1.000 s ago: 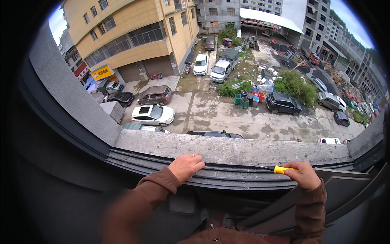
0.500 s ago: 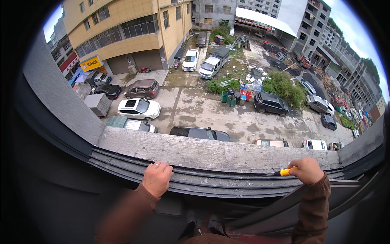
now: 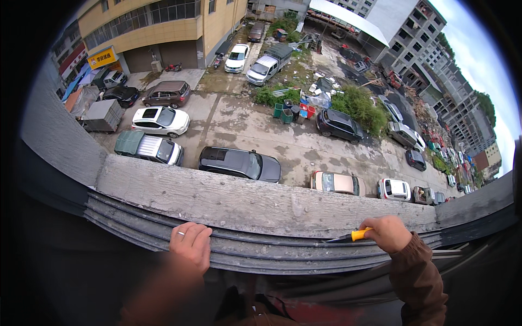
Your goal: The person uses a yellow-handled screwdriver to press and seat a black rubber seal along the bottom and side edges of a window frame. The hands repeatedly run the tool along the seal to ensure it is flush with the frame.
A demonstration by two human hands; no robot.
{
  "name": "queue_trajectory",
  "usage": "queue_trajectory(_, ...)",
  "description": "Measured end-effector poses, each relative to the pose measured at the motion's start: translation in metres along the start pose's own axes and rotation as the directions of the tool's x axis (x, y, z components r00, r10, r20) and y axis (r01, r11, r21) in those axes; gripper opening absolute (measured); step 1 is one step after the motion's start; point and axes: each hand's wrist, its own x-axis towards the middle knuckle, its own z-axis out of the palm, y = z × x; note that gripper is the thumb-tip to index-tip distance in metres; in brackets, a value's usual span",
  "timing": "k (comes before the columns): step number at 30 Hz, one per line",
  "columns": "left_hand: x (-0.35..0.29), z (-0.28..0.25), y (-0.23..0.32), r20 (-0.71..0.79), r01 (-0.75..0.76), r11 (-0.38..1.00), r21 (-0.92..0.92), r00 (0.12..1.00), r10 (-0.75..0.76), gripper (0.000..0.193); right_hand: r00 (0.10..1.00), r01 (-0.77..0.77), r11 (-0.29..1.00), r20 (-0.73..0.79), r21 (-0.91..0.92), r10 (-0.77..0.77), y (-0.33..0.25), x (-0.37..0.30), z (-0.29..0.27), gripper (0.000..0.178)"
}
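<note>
A grey window track point(image 3: 261, 251) with several ribs runs across in front of me, along the inner side of a rough concrete sill point(image 3: 239, 200). My left hand point(image 3: 191, 244), a ring on one finger, rests on the track with its fingers bent together over a rib. Over the right part of the track, my right hand point(image 3: 387, 233) grips a tool by its yellow handle point(image 3: 360, 234). The tool's narrow dark tip points left and lies at the groove nearest the sill. I cannot tell exactly what kind of tool it is.
Side walls of the opening stand at left point(image 3: 60, 130) and right point(image 3: 473, 201). Beyond the sill is a drop to a yard with parked cars, among them a dark car point(image 3: 239, 164), and several bins point(image 3: 286, 116). A yellow-tan building point(image 3: 223, 27) rises at the left.
The view has tilted and shifted, showing more of the cars below. My right hand and the tool have moved a little left along the track. My left hand still rests on the track.
</note>
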Motion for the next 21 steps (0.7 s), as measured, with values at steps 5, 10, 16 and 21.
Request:
queue_trajectory(5, 0.002, 0.0, -0.002, 0.013, 0.001, 1.0, 0.016, 1.0, -0.001, 0.026, 0.997, -0.065, 0.979, 0.055, 0.192, 0.056, 0.017, -0.002, 0.024, 0.017)
queue_trajectory(10, 0.004, 0.0, -0.001, 0.004, 0.018, 1.0, -0.004, 1.0, -0.018, 0.028, 0.996, -0.059, 0.966, 0.077, 0.251, 0.041, 0.011, -0.006, 0.01, 0.019)
queue_trajectory(16, 0.004, 0.0, -0.002, 0.006, 0.013, 1.0, -0.023, 1.0, -0.013, 0.028, 0.987, -0.075, 0.954, 0.161, 0.289, 0.029, 0.023, 0.0, -0.012, 0.024)
queue_trajectory(21, 0.004, 0.0, -0.002, -0.002, 0.009, 1.0, -0.03, 1.0, -0.009, 0.03, 0.985, -0.158, 0.901, 0.13, 0.405, 0.114, 0.074, -0.022, -0.056, 0.024)
